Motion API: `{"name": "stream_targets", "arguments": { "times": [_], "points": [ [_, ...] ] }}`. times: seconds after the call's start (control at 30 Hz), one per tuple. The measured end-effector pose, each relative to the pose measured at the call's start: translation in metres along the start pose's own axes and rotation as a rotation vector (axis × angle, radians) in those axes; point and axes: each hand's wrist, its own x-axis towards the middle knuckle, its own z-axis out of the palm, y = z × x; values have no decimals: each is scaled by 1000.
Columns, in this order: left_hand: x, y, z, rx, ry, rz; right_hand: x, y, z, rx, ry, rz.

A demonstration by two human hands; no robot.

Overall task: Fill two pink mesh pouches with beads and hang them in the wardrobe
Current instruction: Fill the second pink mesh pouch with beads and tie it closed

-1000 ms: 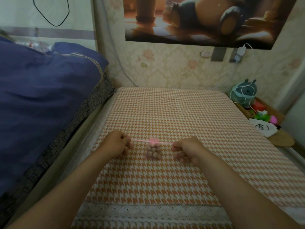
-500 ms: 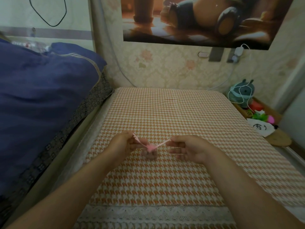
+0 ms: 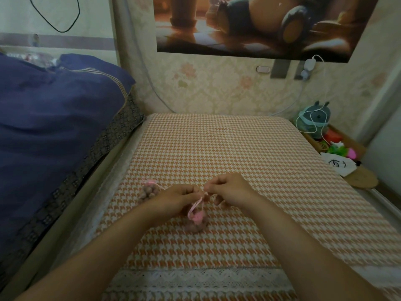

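Hands pinching drawstring, pouch mid-table

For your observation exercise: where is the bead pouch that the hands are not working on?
In the head view, the other filled pouch lies on the houndstooth cloth, just beyond the left hand, toward the blue bedding.

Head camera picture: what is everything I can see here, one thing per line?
bead pouch: 1, pink mesh with brownish beads, on the cloth below both hands, drawstrings rising to the fingers
second bead pouch: 1, pink-tied, left of the left hand
houndstooth cloth: 1, orange and white, covering the surface
quilt: 1, dark blue, far left
poster: 1, brownish, on the wall
plush toy: 1, grey-green, far right
left hand: 1, pinching the drawstrings
right hand: 1, pinching the drawstrings
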Motion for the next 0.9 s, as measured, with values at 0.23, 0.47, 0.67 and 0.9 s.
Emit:
{"name": "stream_targets", "arguments": {
  "times": [0.23,0.47,0.67,0.9],
  "points": [
    [-1,0,4,16,18,-23,3,4,14,-116,69,-37],
    [5,-8,7,-108,241,-2,-4,-8,6,-13,-120,175],
    [9,-12,10,-48,340,28,-4,-1,9,4,-154,252],
    [6,-7,11,63,447,94,-7,-3,13,48,-288,392]
  ]
}}
